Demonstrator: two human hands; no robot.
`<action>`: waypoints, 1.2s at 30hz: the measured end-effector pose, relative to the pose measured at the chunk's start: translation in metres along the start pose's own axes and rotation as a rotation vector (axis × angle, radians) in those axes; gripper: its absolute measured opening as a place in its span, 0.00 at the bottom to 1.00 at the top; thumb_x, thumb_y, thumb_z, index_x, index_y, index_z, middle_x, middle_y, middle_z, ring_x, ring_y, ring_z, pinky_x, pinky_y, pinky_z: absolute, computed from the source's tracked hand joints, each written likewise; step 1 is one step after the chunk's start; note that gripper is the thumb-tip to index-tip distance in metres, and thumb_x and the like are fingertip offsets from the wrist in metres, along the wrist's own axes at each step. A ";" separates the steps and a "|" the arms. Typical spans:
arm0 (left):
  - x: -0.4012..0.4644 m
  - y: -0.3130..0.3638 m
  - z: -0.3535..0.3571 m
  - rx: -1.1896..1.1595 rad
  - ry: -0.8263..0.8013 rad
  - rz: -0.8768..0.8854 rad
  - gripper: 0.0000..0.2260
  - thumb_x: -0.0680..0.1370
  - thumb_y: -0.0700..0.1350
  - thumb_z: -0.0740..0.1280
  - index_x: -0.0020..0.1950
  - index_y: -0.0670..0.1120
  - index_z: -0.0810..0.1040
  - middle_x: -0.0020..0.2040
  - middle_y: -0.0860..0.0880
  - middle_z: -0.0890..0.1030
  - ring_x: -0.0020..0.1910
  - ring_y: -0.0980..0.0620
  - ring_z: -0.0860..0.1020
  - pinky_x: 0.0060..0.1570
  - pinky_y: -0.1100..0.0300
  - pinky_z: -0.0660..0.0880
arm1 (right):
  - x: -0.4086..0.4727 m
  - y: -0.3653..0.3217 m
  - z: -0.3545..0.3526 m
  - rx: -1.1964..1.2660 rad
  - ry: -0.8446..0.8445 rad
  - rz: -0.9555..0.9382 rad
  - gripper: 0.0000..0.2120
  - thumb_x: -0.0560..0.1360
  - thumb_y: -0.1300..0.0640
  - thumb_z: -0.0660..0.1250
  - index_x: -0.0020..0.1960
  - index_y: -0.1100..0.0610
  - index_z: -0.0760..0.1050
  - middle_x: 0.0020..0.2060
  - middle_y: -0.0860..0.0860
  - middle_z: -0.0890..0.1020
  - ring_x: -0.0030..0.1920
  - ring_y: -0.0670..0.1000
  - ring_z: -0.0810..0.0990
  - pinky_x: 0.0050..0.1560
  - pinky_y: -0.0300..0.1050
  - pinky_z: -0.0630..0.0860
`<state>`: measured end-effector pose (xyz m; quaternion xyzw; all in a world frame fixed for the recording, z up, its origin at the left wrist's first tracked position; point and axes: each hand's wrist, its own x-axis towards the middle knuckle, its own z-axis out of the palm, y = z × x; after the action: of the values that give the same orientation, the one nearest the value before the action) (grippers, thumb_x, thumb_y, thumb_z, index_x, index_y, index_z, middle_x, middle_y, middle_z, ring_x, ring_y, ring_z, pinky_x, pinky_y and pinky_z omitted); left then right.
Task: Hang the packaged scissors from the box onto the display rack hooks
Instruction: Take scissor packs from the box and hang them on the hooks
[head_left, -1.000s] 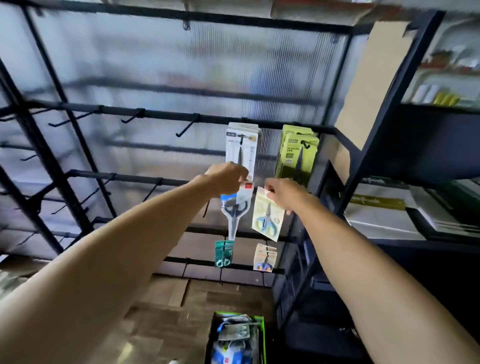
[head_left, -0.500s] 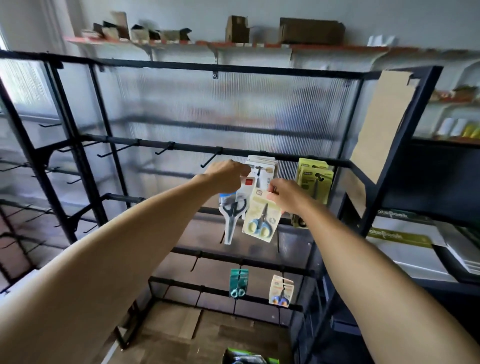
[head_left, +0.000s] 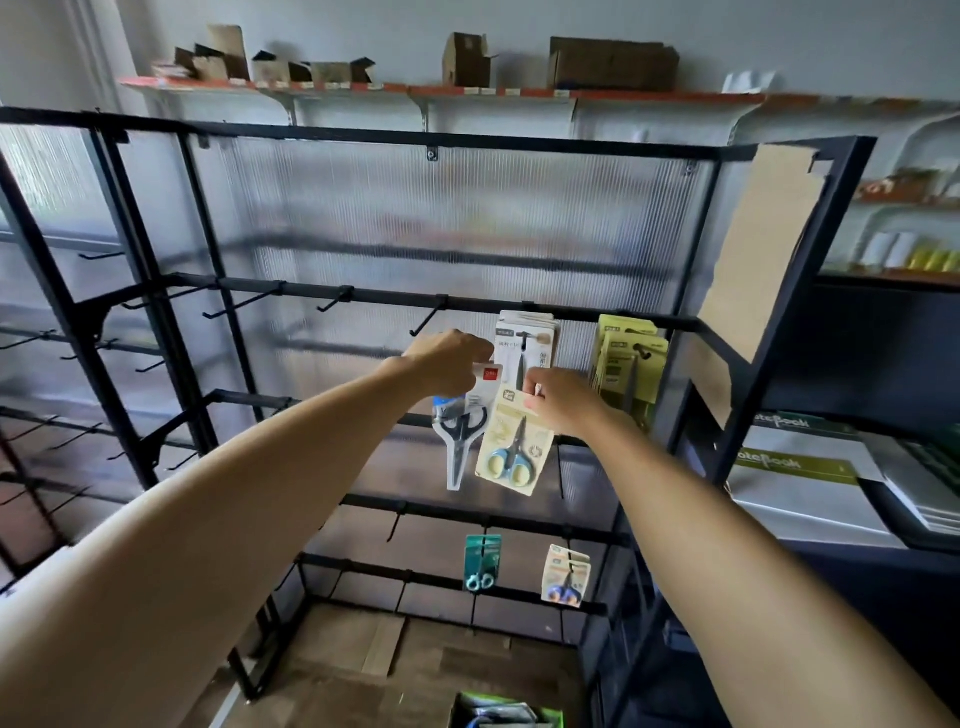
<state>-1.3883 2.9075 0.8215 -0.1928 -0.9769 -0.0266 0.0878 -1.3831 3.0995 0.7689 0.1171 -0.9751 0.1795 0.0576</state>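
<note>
My left hand (head_left: 451, 362) pinches the top of a pack of black-handled scissors (head_left: 460, 439), which hangs down from my fingers. My right hand (head_left: 558, 402) grips the top of a cream card with blue-handled scissors (head_left: 511, 449), tilted slightly. Both packs are held in front of the black display rack (head_left: 363, 299), just below its upper hook bar. An empty hook (head_left: 428, 318) juts out above my left hand. White packs (head_left: 527, 340) and yellow-green packs (head_left: 626, 358) hang on that bar. The green box (head_left: 506, 713) of packs sits on the floor at the bottom edge.
A teal pack (head_left: 483, 561) and a cream pack (head_left: 566, 574) hang on a low bar. Several empty hooks line the bars to the left. A dark shelf unit (head_left: 831, 467) with notebooks stands on the right. Cardboard boxes sit on a high wall shelf (head_left: 415, 93).
The view has tilted upward, so the box has slid to the bottom edge. Both hands have risen with their packs toward the upper hook bar.
</note>
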 end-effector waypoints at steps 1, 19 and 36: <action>-0.003 -0.002 0.001 0.008 -0.014 0.008 0.20 0.74 0.33 0.57 0.59 0.52 0.76 0.49 0.49 0.77 0.36 0.49 0.74 0.29 0.61 0.68 | -0.001 -0.002 0.002 -0.001 -0.004 -0.002 0.03 0.79 0.59 0.60 0.48 0.54 0.71 0.38 0.48 0.74 0.41 0.51 0.75 0.38 0.45 0.67; -0.042 -0.088 0.087 -0.147 -0.170 -0.042 0.18 0.77 0.36 0.59 0.65 0.51 0.75 0.60 0.48 0.78 0.44 0.51 0.76 0.32 0.64 0.69 | 0.012 -0.050 0.098 0.010 -0.062 0.206 0.04 0.80 0.59 0.57 0.52 0.51 0.67 0.44 0.52 0.78 0.39 0.55 0.78 0.37 0.51 0.79; -0.038 -0.168 0.182 -0.153 -0.411 0.059 0.18 0.76 0.39 0.59 0.64 0.49 0.74 0.59 0.48 0.79 0.48 0.48 0.78 0.35 0.60 0.70 | 0.011 -0.087 0.217 0.301 -0.116 0.610 0.08 0.76 0.66 0.57 0.51 0.56 0.71 0.45 0.56 0.77 0.46 0.61 0.80 0.41 0.62 0.81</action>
<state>-1.4471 2.7541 0.6329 -0.2287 -0.9634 -0.0582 -0.1274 -1.3878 2.9395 0.5985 -0.1624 -0.9294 0.3233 -0.0722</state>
